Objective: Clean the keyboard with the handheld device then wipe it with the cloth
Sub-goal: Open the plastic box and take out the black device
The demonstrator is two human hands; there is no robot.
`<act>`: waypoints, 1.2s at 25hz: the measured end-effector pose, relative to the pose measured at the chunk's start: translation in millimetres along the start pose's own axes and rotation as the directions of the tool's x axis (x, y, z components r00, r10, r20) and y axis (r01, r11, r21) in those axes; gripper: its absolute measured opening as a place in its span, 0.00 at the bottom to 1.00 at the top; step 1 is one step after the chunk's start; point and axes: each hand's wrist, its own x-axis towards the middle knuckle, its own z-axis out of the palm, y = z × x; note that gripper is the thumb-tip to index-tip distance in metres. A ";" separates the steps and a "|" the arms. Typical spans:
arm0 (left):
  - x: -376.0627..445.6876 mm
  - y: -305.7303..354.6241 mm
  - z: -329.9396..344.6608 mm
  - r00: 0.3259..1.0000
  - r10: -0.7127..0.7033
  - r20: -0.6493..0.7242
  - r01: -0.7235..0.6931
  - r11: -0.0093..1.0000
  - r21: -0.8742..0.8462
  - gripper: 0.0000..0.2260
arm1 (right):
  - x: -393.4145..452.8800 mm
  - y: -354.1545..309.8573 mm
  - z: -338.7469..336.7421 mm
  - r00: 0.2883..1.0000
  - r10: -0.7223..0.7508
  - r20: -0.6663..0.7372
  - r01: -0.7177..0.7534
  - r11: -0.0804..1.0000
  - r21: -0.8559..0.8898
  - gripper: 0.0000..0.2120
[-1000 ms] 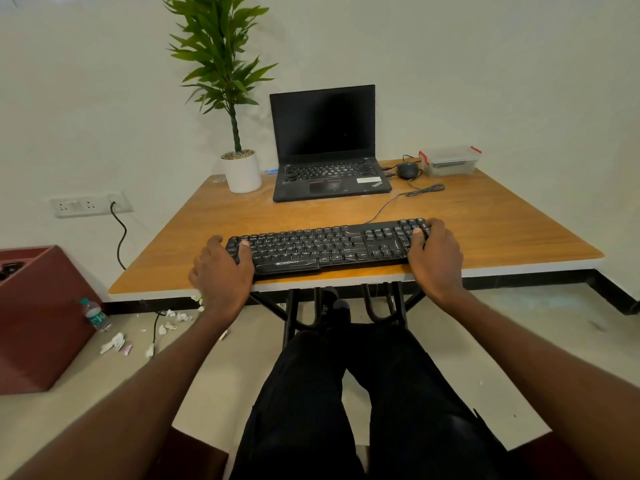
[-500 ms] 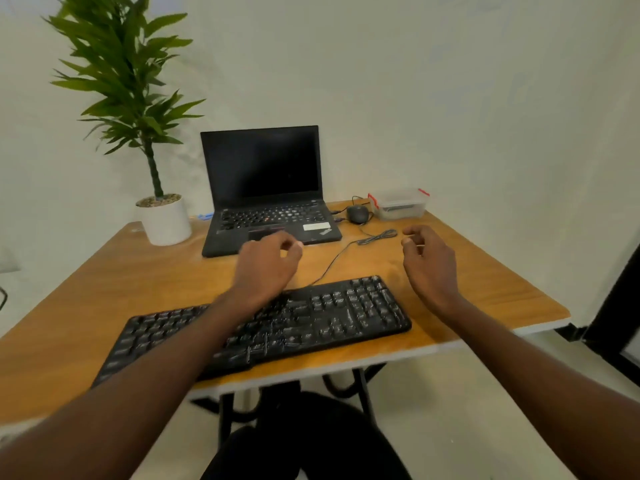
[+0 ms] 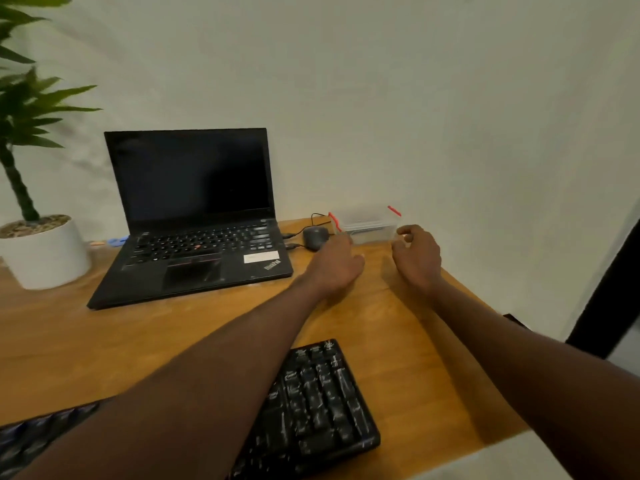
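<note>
Now you are reaching both hands toward clear box [image 3: 367, 224] at far right counter [image 3: 408, 341] corner; left hand [image 3: 334, 268] and right hand [image 3: 417, 256] flanking it, grips loosely curled, holding nothing. Keyboard [image 3: 318, 403] lying at near edge, behind them.

Two bare forearms, no sleeves, watch or rings visible. Left hand [image 3: 334, 268] and right hand [image 3: 417, 259]: five-fingered, uncovered, no gloves; short nails where fingertips show.
</note>
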 end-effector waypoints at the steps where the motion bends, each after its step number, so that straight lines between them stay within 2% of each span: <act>1: 10.6 0.3 2.1 0.993 -0.037 -0.112 0.031 0.998 -0.062 0.13 | 13.1 1.4 2.9 0.999 0.043 -0.002 -0.042 0.998 0.040 0.16; 3: 30.4 -2.2 3.0 0.967 -0.119 -0.227 0.086 0.985 -0.149 0.11 | 37.6 0.1 6.2 0.994 0.097 0.058 -0.106 0.978 0.179 0.18; 5: 49.3 -2.1 0.6 0.955 -0.203 -0.218 0.167 0.970 -0.176 0.17 | 60.8 -6.0 7.7 0.978 0.118 0.170 -0.163 0.945 0.284 0.20; 8: 65.6 7.6 -8.9 0.948 -0.302 -0.101 0.277 0.939 -0.201 0.30 | 91.2 -12.2 12.9 0.927 0.247 0.282 -0.336 0.882 0.330 0.19; 9: 65.7 12.6 -11.9 0.945 -0.324 -0.038 0.305 0.918 -0.254 0.35 | 94.9 -12.0 15.5 0.906 0.304 0.294 -0.397 0.851 0.344 0.18; 11: 60.8 24.7 -18.6 0.934 -0.355 0.038 0.345 0.868 -0.358 0.38 | 97.5 -6.5 18.0 0.905 0.348 0.244 -0.419 0.826 0.377 0.13; 12: 55.5 29.2 -21.5 0.932 -0.360 0.047 0.350 0.854 -0.385 0.37 | 93.7 -1.3 16.4 0.913 0.347 0.216 -0.407 0.823 0.397 0.10; 14: 39.3 38.1 -22.9 0.943 -0.331 0.009 0.305 0.856 -0.417 0.28 | 71.4 2.4 2.6 0.940 0.296 0.170 -0.341 0.834 0.434 0.13; 17: -2.5 48.5 -16.2 0.938 -0.319 -0.136 0.206 0.828 -0.521 0.23 | 15.7 -1.4 -30.3 0.970 0.232 0.077 -0.241 0.850 0.469 0.12; 21: -77.6 55.1 -2.3 0.885 -0.332 -0.328 0.181 0.892 -0.415 0.12 | -55.0 -4.6 -73.8 0.977 0.208 0.055 -0.201 0.790 0.579 0.11; 23: -109.9 62.6 0.5 0.898 -0.265 -0.351 0.142 0.930 -0.339 0.13 | -78.6 3.0 -88.0 0.975 0.214 0.062 -0.208 0.773 0.599 0.11; 26: -132.5 70.4 3.7 0.897 -0.287 -0.337 0.167 0.925 -0.343 0.14 | -104.1 16.3 -103.1 0.963 0.263 0.052 -0.246 0.788 0.564 0.12; 27: -134.4 71.7 4.3 0.905 -0.259 -0.338 0.155 0.940 -0.303 0.14 | -111.4 20.3 -104.7 0.967 0.251 0.038 -0.232 0.808 0.542 0.13; 30: -130.3 69.5 5.2 0.934 -0.073 -0.351 0.069 0.997 -0.025 0.13 | -119.0 19.5 -101.2 0.989 0.149 -0.025 -0.124 0.897 0.424 0.16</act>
